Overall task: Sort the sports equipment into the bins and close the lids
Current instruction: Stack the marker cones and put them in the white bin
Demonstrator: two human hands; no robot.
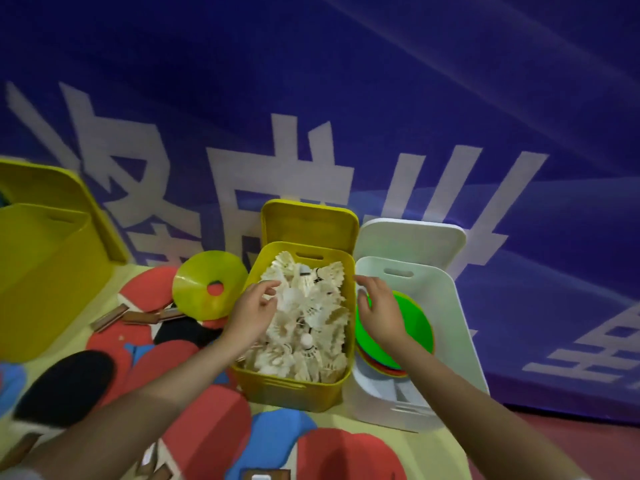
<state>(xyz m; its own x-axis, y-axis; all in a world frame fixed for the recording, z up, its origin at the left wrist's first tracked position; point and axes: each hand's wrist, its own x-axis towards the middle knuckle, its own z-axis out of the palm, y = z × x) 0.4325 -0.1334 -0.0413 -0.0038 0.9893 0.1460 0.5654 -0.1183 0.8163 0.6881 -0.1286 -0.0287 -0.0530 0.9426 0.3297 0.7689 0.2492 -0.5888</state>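
Hovering over the small yellow plastic bin heaped with white feather shuttlecocks, the left hand and right hand spread loosely, gripping nothing. Shuttlecocks look featherlight and crushable; lifting by the cork ends seems safest.

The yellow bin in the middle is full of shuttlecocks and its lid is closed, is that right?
Not quite. The head view shows the yellow bin full of shuttlecocks, but its lid is open, standing up behind it.

Blue banner with large white characters (blurred) behind a pale yellow surface.
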